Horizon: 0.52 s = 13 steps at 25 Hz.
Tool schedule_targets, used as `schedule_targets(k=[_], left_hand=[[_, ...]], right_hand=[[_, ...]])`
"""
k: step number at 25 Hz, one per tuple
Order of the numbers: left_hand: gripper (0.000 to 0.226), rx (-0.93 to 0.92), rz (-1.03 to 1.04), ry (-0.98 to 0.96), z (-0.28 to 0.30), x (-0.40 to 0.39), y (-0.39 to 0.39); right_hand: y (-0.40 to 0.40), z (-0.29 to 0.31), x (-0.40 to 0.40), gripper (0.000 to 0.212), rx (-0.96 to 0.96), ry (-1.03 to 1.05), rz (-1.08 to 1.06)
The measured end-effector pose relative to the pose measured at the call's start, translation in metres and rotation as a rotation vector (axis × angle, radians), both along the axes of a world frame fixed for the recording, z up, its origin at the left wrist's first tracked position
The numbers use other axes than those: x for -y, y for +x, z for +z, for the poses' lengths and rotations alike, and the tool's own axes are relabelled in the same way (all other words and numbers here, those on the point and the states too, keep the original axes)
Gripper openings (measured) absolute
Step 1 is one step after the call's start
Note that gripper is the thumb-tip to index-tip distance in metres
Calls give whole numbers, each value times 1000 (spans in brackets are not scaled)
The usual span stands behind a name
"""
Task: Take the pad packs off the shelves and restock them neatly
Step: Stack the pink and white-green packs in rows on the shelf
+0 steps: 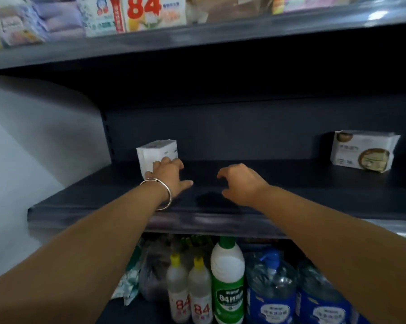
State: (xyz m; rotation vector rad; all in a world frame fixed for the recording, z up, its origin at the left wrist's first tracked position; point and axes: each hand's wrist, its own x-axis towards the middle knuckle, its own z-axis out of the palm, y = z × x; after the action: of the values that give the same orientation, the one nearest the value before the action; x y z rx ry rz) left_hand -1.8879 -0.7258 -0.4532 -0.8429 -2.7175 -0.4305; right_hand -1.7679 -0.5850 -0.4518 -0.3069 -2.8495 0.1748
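A white pad pack [155, 153] stands at the left end of the dark middle shelf [290, 190]. My left hand [171, 175], with a silver bangle on the wrist, lies against the pack's front right side, fingertips touching it and thumb stretched out to the right. My right hand [240, 183] hovers over the middle of the shelf with fingers loosely curled and holding nothing. A second pad pack [363, 150], white with a green and brown print, stands at the far right against the back panel.
The upper shelf [197, 43] carries several packs and boxes. Below the middle shelf stand cleaner bottles [227, 284], two small white bottles [190, 291] and blue jugs [273, 293]. A pale wall [33, 136] lies to the left.
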Motion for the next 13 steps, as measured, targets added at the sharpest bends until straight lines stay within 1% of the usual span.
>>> schedule_targets(k=[3, 8, 11, 13], left_hand=[[57, -36, 45, 8, -4, -14, -34], [68, -117, 105, 101, -16, -25, -87], [71, -193, 111, 159, -22, -24, -113], [78, -248, 123, 244, -24, -24, -126]], right_hand=[[-39, 1, -11, 43, 31, 17, 0], [-95, -1, -19, 33, 23, 29, -15], [-120, -4, -20, 34, 40, 34, -23], [-134, -6, -20, 36, 50, 41, -32]])
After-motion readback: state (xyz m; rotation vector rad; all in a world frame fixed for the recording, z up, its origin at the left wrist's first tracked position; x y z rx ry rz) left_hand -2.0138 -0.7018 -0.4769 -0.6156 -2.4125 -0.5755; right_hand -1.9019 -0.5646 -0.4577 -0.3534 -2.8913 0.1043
